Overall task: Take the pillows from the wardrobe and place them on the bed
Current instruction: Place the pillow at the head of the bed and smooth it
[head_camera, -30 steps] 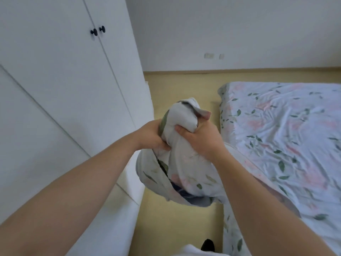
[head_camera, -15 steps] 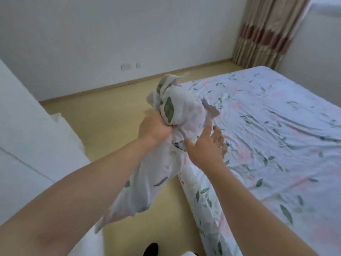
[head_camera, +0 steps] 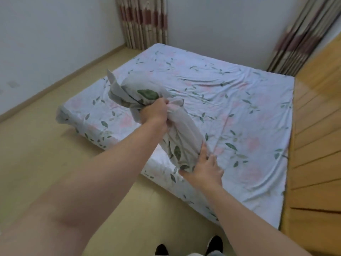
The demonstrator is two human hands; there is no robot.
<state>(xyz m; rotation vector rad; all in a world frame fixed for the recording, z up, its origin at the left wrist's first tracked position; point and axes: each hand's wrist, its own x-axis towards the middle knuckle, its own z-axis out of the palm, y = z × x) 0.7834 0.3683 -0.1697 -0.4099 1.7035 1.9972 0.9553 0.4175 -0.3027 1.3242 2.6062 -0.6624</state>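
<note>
A pillow (head_camera: 181,133) in a white case printed with green leaves and pink flowers hangs over the near edge of the bed (head_camera: 239,111). My left hand (head_camera: 155,111) is clenched around its bunched upper part. My right hand (head_camera: 204,169) holds its lower end, fingers spread against the fabric, just above the mattress edge. The bed is a low mattress under a sheet of the same floral print, with nothing else lying on it. The wardrobe is out of view.
Beige floor (head_camera: 46,154) lies to the left of and in front of the mattress. A wooden slatted headboard (head_camera: 317,145) runs along the bed's right side. Striped curtains (head_camera: 145,21) hang in the far corners. My dark shoes (head_camera: 214,244) show at the bottom.
The view has swung right, away from the wardrobe and over the bed. The pillow has gone from above the floor to above the mattress edge, and my right hand has slid down to its lower end.
</note>
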